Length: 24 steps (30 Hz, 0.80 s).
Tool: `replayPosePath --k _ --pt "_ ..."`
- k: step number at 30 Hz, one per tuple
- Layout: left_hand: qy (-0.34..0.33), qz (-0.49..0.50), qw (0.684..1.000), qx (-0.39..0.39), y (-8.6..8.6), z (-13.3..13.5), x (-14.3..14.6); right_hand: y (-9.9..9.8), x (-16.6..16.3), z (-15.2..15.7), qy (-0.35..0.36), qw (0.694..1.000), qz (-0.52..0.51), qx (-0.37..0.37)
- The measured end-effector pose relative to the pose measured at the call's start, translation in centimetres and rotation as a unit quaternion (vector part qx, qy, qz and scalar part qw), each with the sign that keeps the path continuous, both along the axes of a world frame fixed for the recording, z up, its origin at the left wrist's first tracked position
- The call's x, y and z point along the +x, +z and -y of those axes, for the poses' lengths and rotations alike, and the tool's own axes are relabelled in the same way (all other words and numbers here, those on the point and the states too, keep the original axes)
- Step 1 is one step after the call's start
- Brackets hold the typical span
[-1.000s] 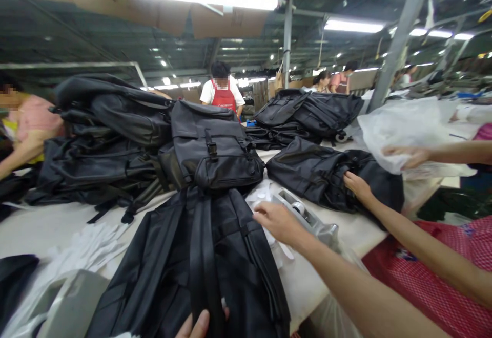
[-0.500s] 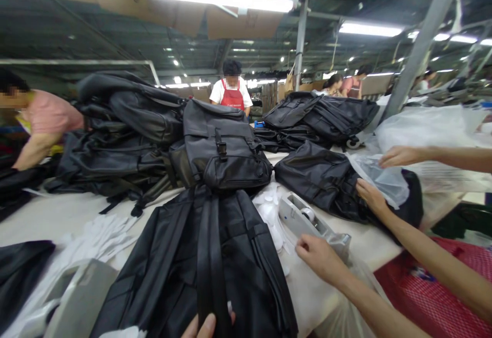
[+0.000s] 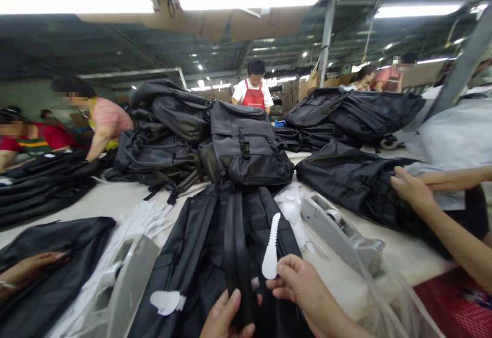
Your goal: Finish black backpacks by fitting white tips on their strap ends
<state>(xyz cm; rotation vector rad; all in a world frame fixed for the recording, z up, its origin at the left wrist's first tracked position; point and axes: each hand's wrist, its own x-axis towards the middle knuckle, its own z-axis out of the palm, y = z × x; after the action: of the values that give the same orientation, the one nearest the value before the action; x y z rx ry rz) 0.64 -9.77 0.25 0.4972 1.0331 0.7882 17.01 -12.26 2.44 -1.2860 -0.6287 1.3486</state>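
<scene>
White strip in the right hand, black strap in the left hand

We see a black backpack that lies in the near middle of the pale table, with its strap side upward. Our left hand is closed around the lower part of the black strap; the thumb lies on the front of it, and a fingertip shows at its right edge. Our right hand pinches the rounded lower end of the white strip between thumb and fingers. The toothed end points to the far side, in front of the right part of the backpack; whether they touch, we cannot tell.

A white piece lies on the near left part of the backpack. We notice one grey dispenser on the left and another dispenser on the right, each just beside a white heap. Farther behind, a bulky backpack leans upright between two dark piles. On the right, a co-worker's hand is at a dark bag. At the near left, another person's hand touches a flat black bag. A person in a red apron stands at the far side.
</scene>
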Motion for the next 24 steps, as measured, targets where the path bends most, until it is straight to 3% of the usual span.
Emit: replayPosePath --k 7,11,13,16,19,24 --pt "0.001 0.004 1.000 0.027 -0.3 -0.3 -0.1 0.0 0.2 -0.7 0.138 0.975 0.171 0.008" --pt "0.031 0.021 0.999 -0.002 -0.1 -0.3 -0.9 0.5 3.3 -0.3 0.170 0.966 0.192 0.013" --pt "0.037 0.031 0.999 -0.016 0.0 -0.2 -1.2 0.9 5.3 -0.1 0.225 0.951 0.211 0.020" --pt "0.032 0.033 0.999 -0.026 0.1 -0.1 -1.3 1.6 7.7 -0.4 0.276 0.892 0.355 0.046" --pt "0.044 0.026 0.998 -0.026 0.0 -0.1 -1.2 2.2 8.8 -1.3 0.258 0.816 0.511 0.086" --pt "0.039 0.025 0.998 -0.044 -0.7 -0.5 -1.6 2.7 8.9 -2.7 0.227 0.711 0.654 0.127"
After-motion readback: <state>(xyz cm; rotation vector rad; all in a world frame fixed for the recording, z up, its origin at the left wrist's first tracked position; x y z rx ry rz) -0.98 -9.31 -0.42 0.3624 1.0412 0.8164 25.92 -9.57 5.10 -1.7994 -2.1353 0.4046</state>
